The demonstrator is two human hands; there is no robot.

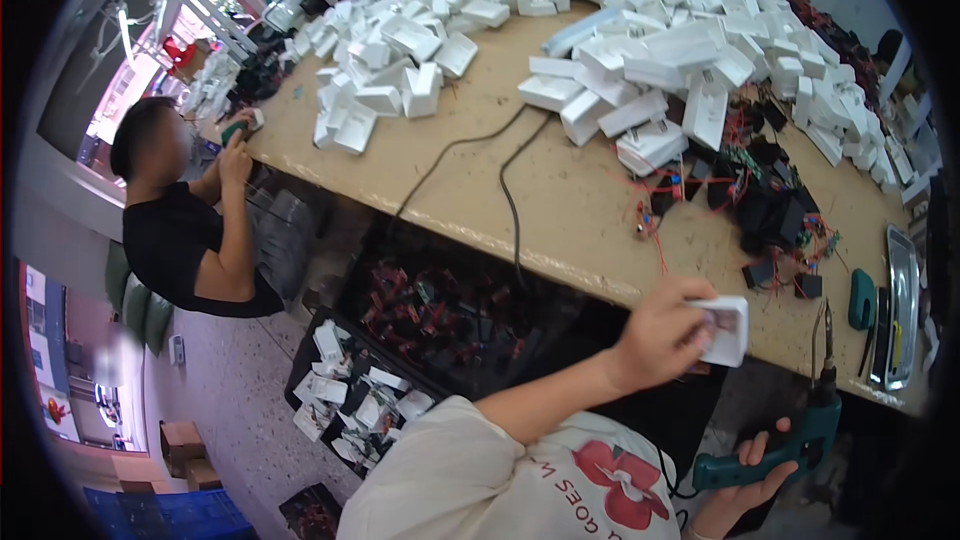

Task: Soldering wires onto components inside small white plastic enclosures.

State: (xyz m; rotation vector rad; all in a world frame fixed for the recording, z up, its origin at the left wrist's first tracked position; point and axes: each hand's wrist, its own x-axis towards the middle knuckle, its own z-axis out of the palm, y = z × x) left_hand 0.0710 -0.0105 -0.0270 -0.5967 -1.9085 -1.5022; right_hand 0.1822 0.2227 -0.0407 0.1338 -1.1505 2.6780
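My left hand [662, 335] is closed on the edge of a small white plastic box [730, 332], just in front of the table's edge. The box's open side shows, with the fingers partly over it. Lower right, my right hand [765, 470] grips a green pistol-shaped soldering gun [822, 430]. Its dark tip and a thin metal tube point upward, close to the table edge and apart from the box. Nearest on the table lie black parts [785, 210] with red wires and small circuit boards.
White plastic boxes [660, 50] cover much of the table [450, 180]. At right lie a metal tray [902, 310] and a green-handled tool [861, 300]. Dark bins [440, 315] with wired parts and white pieces [365, 405] stand below. Another person [190, 230] works at left.
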